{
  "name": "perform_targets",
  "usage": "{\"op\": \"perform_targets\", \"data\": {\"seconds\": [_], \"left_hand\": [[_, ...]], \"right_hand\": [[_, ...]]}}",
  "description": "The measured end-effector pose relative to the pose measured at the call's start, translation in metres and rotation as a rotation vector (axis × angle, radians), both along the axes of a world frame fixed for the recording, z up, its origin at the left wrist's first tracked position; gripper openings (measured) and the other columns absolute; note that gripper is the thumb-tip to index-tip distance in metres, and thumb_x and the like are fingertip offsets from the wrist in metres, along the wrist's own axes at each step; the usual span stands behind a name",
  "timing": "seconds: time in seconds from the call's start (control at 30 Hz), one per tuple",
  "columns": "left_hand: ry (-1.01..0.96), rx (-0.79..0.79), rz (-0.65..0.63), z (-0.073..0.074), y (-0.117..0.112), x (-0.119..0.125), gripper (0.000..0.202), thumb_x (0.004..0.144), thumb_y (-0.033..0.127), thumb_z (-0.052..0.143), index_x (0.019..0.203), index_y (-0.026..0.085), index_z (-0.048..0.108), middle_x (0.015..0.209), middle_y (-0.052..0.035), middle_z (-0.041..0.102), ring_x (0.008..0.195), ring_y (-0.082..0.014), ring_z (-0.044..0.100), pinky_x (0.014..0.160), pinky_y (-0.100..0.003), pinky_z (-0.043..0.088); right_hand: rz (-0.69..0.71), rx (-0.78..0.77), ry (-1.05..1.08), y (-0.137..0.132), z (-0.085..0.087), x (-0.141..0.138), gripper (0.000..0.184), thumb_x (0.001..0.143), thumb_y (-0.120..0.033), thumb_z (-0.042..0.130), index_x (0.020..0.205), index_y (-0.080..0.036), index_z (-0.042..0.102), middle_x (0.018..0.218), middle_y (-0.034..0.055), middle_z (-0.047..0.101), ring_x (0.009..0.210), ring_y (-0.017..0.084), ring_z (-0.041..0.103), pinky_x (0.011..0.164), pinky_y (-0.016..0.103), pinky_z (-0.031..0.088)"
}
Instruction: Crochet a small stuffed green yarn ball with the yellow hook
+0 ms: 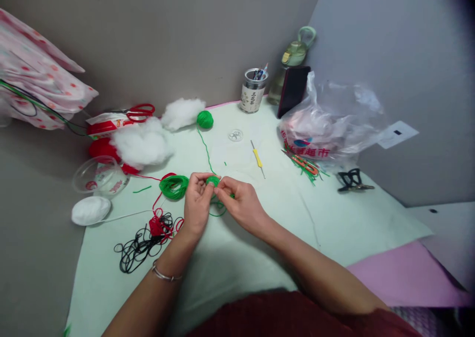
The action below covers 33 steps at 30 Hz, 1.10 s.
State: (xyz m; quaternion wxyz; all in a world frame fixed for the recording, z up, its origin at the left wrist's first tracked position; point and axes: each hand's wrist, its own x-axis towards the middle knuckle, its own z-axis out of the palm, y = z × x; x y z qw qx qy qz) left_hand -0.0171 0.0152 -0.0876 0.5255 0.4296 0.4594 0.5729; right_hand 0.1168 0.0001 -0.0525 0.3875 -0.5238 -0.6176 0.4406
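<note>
Hands (pixel 197 199), 2, holding 1 green yarn piece (pixel 213 180)

Left hand (pixel 198 198) beside right hand (pixel 239 200), fingers (pixel 199 177) curled.
Left forearm (pixel 158 292) points to one o'clock, right forearm (pixel 308 260) to ten.

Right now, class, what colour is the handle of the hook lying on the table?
The handle is yellow; it shows best in the head view.

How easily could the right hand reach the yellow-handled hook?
Yes, probably: the yellow-handled hook lies uncovered just beyond the right hand, with nothing visible between them, though that hand is busy with green yarn.
</note>
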Motion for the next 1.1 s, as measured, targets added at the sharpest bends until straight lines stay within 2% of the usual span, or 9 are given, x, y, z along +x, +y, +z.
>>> {"op": "perform_targets", "data": {"seconds": [0.1, 0.2, 0.3, 0.47, 0.6, 0.73, 0.93, 1.0, 1.1], "left_hand": [[-0.032, -0.014, 0.024, -0.004, 0.001, 0.001, 0.017, 0.082, 0.020, 0.069, 0.096, 0.021, 0.060, 0.089, -0.0012, 0.070, 0.087, -0.0174, 0.069, 0.082, -0.029, 0.054], [-0.073, -0.033, 0.012, -0.003, 0.001, 0.001, 0.022, 0.084, 0.024, 0.072, 0.100, 0.022, 0.056, 0.092, -0.0014, 0.072, 0.088, -0.0173, 0.071, 0.084, -0.030, 0.054], [-0.108, -0.041, -0.015, 0.002, 0.000, 0.002, 0.031, 0.083, 0.030, 0.079, 0.102, 0.022, 0.056, 0.100, -0.0035, 0.074, 0.097, -0.0178, 0.071, 0.091, -0.031, 0.053], [-0.154, -0.077, -0.060, 0.015, -0.007, 0.005, 0.032, 0.082, 0.035, 0.081, 0.103, 0.022, 0.061, 0.103, -0.0035, 0.073, 0.101, -0.0172, 0.071, 0.094, -0.031, 0.053], [-0.183, -0.114, -0.084, 0.023, -0.009, 0.005, 0.027, 0.085, 0.037, 0.079, 0.101, 0.023, 0.062, 0.101, -0.0035, 0.074, 0.099, -0.0169, 0.071, 0.093, -0.030, 0.054], [-0.186, -0.140, -0.077, 0.026, -0.006, 0.002, 0.032, 0.076, 0.032, 0.085, 0.096, 0.022, 0.061, 0.087, -0.0002, 0.072, 0.087, -0.0153, 0.071, 0.083, -0.027, 0.055], [-0.167, -0.138, 0.016, 0.017, -0.004, 0.002, 0.027, 0.072, 0.024, 0.079, 0.089, 0.021, 0.058, 0.078, 0.0024, 0.070, 0.075, -0.0140, 0.068, 0.074, -0.026, 0.052], [-0.165, -0.139, 0.047, 0.013, -0.004, 0.004, 0.024, 0.073, 0.023, 0.076, 0.087, 0.021, 0.057, 0.078, 0.0025, 0.070, 0.074, -0.0143, 0.068, 0.073, -0.026, 0.052], [-0.173, -0.150, 0.049, 0.011, -0.005, 0.006, 0.022, 0.075, 0.025, 0.075, 0.088, 0.022, 0.057, 0.079, 0.0023, 0.070, 0.073, -0.0142, 0.068, 0.071, -0.026, 0.052]], "right_hand": [[0.041, -0.002, -0.009, -0.002, 0.000, -0.005, 0.023, 0.092, -0.029, 0.054, 0.071, -0.022, 0.050, 0.059, -0.0065, 0.044, 0.057, 0.011, 0.039, 0.059, 0.026, 0.028], [0.021, -0.061, 0.069, 0.002, -0.001, -0.003, 0.027, 0.094, -0.036, 0.054, 0.071, -0.021, 0.052, 0.058, -0.0064, 0.042, 0.057, 0.012, 0.037, 0.057, 0.026, 0.029], [-0.037, -0.103, 0.110, 0.008, -0.003, 0.001, 0.035, 0.092, -0.045, 0.058, 0.068, -0.021, 0.052, 0.056, -0.0072, 0.038, 0.056, 0.011, 0.033, 0.056, 0.026, 0.027], [-0.108, -0.096, 0.127, 0.009, -0.002, 0.003, 0.039, 0.087, -0.048, 0.063, 0.062, -0.021, 0.049, 0.054, -0.0075, 0.036, 0.055, 0.011, 0.033, 0.055, 0.026, 0.025], [-0.139, -0.063, 0.107, 0.008, 0.000, 0.001, 0.034, 0.085, -0.042, 0.062, 0.061, -0.022, 0.050, 0.055, -0.0066, 0.038, 0.056, 0.011, 0.035, 0.055, 0.025, 0.027], [-0.125, -0.032, -0.013, 0.007, 0.002, 0.001, 0.031, 0.086, -0.036, 0.061, 0.062, -0.022, 0.048, 0.056, -0.0060, 0.041, 0.057, 0.012, 0.037, 0.057, 0.025, 0.029], [0.055, 0.126, -0.278, -0.005, 0.005, -0.002, 0.015, 0.094, -0.026, 0.051, 0.081, -0.022, 0.055, 0.062, -0.0041, 0.053, 0.056, 0.013, 0.040, 0.060, 0.026, 0.029], [0.101, 0.125, -0.298, -0.008, 0.004, -0.005, 0.014, 0.096, -0.024, 0.049, 0.085, -0.022, 0.058, 0.064, -0.0032, 0.056, 0.056, 0.013, 0.043, 0.060, 0.026, 0.030], [0.064, 0.067, -0.241, -0.007, 0.003, -0.007, 0.016, 0.095, -0.024, 0.051, 0.079, -0.023, 0.056, 0.062, -0.0039, 0.056, 0.055, 0.013, 0.043, 0.059, 0.026, 0.030]]}}
